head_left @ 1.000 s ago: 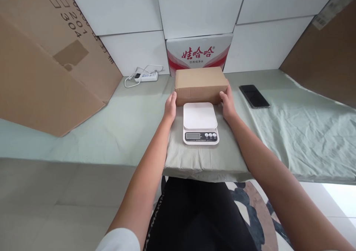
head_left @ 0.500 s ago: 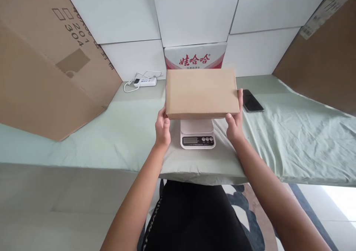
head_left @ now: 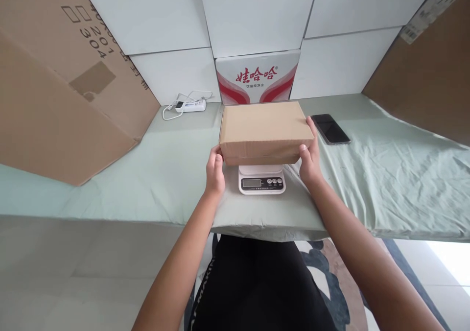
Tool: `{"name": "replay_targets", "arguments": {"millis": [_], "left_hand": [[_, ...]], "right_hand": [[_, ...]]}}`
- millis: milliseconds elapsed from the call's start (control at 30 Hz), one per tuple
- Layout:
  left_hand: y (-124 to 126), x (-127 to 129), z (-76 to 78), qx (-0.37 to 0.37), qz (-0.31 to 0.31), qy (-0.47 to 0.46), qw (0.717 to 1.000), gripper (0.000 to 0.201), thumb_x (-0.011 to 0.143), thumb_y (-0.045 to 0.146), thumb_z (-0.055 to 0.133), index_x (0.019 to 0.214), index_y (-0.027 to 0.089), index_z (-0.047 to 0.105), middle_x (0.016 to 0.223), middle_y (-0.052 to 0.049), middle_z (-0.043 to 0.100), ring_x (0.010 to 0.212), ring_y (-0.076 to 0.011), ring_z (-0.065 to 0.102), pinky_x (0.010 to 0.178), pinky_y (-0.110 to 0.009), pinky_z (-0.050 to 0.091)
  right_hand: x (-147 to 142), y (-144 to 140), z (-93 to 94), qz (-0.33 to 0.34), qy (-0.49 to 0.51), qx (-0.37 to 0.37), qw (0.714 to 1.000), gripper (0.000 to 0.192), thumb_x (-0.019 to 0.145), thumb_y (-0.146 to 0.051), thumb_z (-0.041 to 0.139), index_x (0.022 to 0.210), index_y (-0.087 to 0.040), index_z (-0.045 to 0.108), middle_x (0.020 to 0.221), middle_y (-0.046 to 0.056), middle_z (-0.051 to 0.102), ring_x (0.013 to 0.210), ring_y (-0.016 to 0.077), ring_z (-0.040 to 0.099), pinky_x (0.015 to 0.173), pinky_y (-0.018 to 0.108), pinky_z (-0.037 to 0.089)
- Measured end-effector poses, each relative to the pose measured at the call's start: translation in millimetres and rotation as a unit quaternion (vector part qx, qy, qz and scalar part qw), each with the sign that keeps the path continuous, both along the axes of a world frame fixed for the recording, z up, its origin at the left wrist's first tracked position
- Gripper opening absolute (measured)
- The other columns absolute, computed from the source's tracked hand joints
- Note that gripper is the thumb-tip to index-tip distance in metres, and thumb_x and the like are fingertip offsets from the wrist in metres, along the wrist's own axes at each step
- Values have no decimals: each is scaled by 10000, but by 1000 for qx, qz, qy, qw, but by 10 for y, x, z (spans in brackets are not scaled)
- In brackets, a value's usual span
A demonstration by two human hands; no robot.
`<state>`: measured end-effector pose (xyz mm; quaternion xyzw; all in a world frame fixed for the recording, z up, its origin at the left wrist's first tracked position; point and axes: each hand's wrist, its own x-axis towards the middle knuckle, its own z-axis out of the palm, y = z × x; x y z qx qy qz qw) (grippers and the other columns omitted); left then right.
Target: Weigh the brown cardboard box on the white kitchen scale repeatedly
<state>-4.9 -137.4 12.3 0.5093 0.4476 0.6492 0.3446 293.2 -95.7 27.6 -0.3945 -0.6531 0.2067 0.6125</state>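
A plain brown cardboard box (head_left: 264, 123) is held level between my two hands, over the white kitchen scale (head_left: 262, 186). My left hand (head_left: 215, 173) grips its near left corner, thumb up and fingers partly hidden. On the other end, my right hand (head_left: 310, 157) clasps the near right corner, with the thumb on the front face and fingers along the side. The box covers most of the scale's platform; the display and buttons face me. Whether the box rests on the platform or hovers just above it, I cannot tell.
A white power strip (head_left: 191, 106) with a cable lies back left, and a black phone (head_left: 331, 129) right of the box. Behind stands a white-and-red carton (head_left: 257, 76). Large cardboard boxes flank the left (head_left: 73, 91) and right (head_left: 426, 71). Green cloth (head_left: 176, 174) covers the surface.
The brown box has come down toward the scale and tilted flatter, showing more of its front face. More of the carton behind is visible. Both hands keep their hold.
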Motion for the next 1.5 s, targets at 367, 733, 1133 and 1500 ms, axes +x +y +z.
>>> {"name": "replay_targets", "arguments": {"millis": [367, 733, 1133, 1500], "left_hand": [[-12, 4, 126, 13, 69, -38, 997, 855, 994, 929, 583, 1547, 295, 732, 1769, -154, 654, 1714, -369, 572, 1425, -500, 478], [-44, 43, 100, 5, 15, 16, 1000, 794, 1059, 893, 492, 1460, 287, 814, 1547, -130, 818, 1524, -355, 730, 1278, -480, 589], [87, 95, 477, 71, -9, 0, 997, 805, 989, 936, 589, 1411, 302, 852, 1589, -88, 802, 1658, -399, 627, 1392, -528, 522], [1255, 142, 297, -1, -13, -61, 998, 844, 958, 995, 575, 1244, 246, 842, 1445, -116, 857, 1625, -375, 663, 1332, -431, 561]], "right_hand": [[246, 229, -1, -86, 129, -22, 988, 795, 1029, -882, 377, 1641, -451, 646, 1400, 89, 791, 1238, 338, 801, 1048, 574, 690], [14, 57, 11, -47, 55, -21, 997, 825, 1061, -917, 305, 1648, -442, 635, 1659, 49, 712, 1715, 437, 552, 1356, 691, 544], [52, 183, 92, -46, 65, 57, 995, 812, 1040, -912, 430, 1701, -469, 589, 1751, 20, 637, 1803, 432, 430, 1517, 724, 314], [-166, 1093, 231, 51, 85, -39, 994, 1361, 630, -1033, 802, 1783, -408, 439, 1892, 20, 518, 1856, 440, 299, 1567, 623, 221]]}}
